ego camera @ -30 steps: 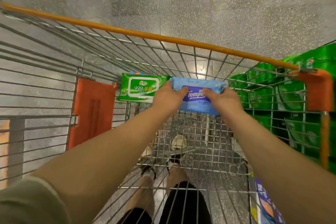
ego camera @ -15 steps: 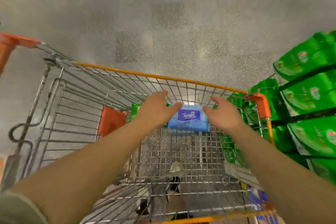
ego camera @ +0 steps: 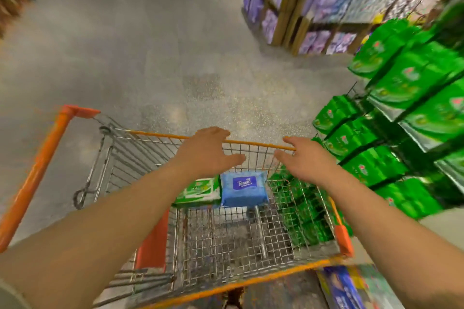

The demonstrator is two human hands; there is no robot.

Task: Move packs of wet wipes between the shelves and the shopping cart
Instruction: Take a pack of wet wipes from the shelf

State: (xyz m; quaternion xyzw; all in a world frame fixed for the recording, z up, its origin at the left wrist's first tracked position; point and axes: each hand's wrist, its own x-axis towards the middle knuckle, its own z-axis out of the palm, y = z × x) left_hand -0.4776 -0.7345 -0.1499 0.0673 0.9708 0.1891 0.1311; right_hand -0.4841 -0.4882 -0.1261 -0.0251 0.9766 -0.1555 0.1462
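Both hands, left hand and right hand, are being held spread and empty; the blue pack is lying just below, between them.

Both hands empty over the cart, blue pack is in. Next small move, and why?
Probably swing the right hand toward the green packs on the shelf beside the cart. Both hands hover open and empty; the left hand is above the basket. The blue pack already lies in the cart beside a green pack, and that shelf looks nearest.
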